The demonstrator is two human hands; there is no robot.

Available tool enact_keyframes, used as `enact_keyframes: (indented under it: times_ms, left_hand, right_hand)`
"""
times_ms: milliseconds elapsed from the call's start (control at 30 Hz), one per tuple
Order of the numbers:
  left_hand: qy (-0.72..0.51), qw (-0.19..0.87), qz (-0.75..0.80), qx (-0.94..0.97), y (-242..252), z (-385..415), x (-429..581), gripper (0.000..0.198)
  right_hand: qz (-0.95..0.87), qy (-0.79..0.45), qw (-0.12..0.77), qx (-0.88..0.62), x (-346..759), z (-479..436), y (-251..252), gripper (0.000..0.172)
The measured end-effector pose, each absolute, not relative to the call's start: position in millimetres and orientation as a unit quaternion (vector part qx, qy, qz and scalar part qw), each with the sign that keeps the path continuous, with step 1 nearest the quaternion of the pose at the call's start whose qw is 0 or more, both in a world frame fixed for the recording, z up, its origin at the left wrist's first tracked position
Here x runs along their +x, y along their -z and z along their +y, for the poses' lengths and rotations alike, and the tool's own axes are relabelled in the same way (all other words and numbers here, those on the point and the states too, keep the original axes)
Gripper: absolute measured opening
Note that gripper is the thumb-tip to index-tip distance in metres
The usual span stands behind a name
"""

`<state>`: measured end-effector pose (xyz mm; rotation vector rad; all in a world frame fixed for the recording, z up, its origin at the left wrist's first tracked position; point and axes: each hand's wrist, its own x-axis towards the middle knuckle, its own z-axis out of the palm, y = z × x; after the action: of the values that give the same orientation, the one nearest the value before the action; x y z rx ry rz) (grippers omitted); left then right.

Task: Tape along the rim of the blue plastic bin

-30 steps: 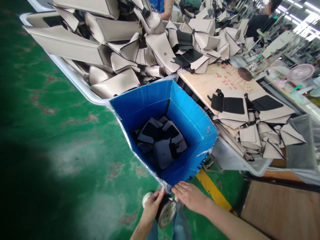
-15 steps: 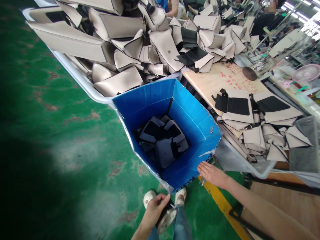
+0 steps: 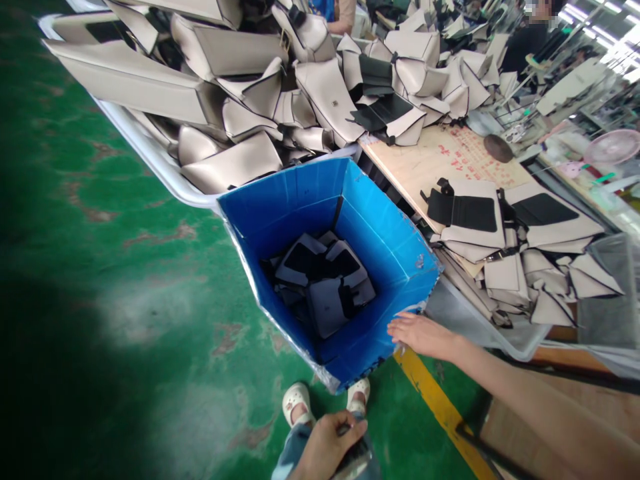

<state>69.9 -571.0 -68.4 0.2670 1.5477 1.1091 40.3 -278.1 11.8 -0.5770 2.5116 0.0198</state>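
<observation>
Blue corrugated plastic forms the tall open box (image 3: 320, 207) that is set on the green floor (image 3: 125, 280), and its near right rim is touched by the right hand (image 3: 423, 333), which is laid flat with the fingers extended and nothing gripped. Dark fabric pieces (image 3: 325, 280) are piled at the bottom of the box. Low in the view, the left hand (image 3: 327, 447) is closed around a dark object (image 3: 357, 457) against the person's jeans; what the object is cannot be told. Two white clogs (image 3: 300, 400) are seen on the floor just before the box's near corner. Behind the box, a white bin (image 3: 150, 150) is heaped with beige bag panels (image 3: 230, 167). To the right, more beige and black panels (image 3: 470, 213) are spread over a wooden table (image 3: 425, 167) marked with red writing. A yellow line (image 3: 430, 393) is painted on the floor beneath the right forearm. A pink fan (image 3: 613, 143) is seen at the far right, and another person in dark clothing (image 3: 525, 43) is seated beyond the table.
</observation>
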Motion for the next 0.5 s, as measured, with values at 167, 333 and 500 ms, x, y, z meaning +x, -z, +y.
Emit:
enact_keyframes:
  times_ms: [167, 333, 500]
  left_hand:
    - [-0.453, 0.565, 0.678, 0.124, 73, -565, 79, 0.047]
    - [-0.445, 0.559, 0.691, 0.11, 79, -564, 87, 0.049]
    - [-0.441, 0.564, 0.695, 0.073, 85, -576, 95, 0.05]
  right_hand:
    - [0.912, -0.04, 0.38, -0.151, -6, -265, -43, 0.059]
    - [0.828, -0.035, 0.528, -0.184, -54, -284, -23, 0.041]
    - [0.709, -0.022, 0.67, -0.218, -94, -306, 21, 0.027]
